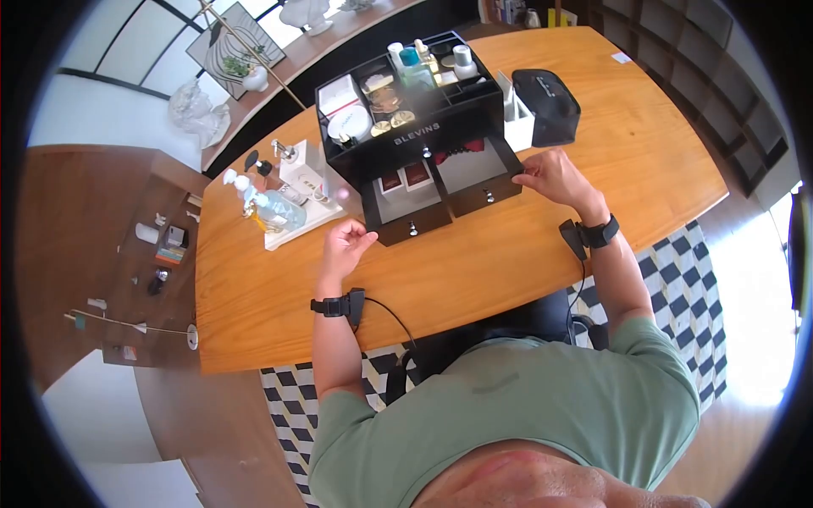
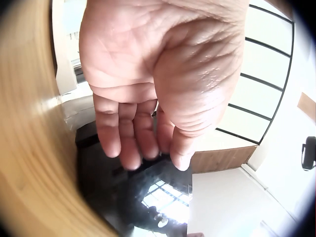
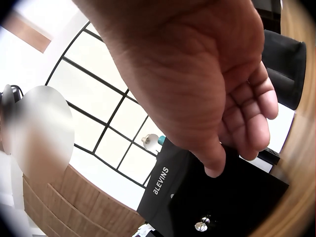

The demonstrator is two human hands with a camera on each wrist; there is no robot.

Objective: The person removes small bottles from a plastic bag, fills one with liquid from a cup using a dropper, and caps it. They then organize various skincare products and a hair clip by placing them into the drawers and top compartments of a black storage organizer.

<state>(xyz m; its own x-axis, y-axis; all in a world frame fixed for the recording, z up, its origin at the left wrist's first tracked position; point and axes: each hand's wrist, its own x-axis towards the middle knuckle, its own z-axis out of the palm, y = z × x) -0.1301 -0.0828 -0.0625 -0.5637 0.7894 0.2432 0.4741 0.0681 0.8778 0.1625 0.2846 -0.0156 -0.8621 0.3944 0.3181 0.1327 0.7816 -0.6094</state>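
A black organizer (image 1: 457, 127) marked BLEVINS stands on the table, cosmetics in its top compartments. Its lower left drawer (image 1: 412, 227) and right drawer (image 1: 487, 196) stand pulled out, with small packets in the left one and a dark red item in the right. My left hand (image 1: 343, 250) is beside the left drawer's outer front corner, fingers relaxed. At the right drawer's outer corner is my right hand (image 1: 561, 179), thumb by the front, fingers loosely bent. The left wrist view shows my left hand (image 2: 158, 74) beside the glossy black front (image 2: 143, 197); whether either hand touches is unclear.
Pump bottles (image 1: 284, 212) stand on a white tray (image 1: 279, 240) left of the organizer. To its right are a white container (image 1: 519, 127) and a black pouch (image 1: 550, 106). Cables hang from both wrists over the wooden table's (image 1: 457, 279) front edge.
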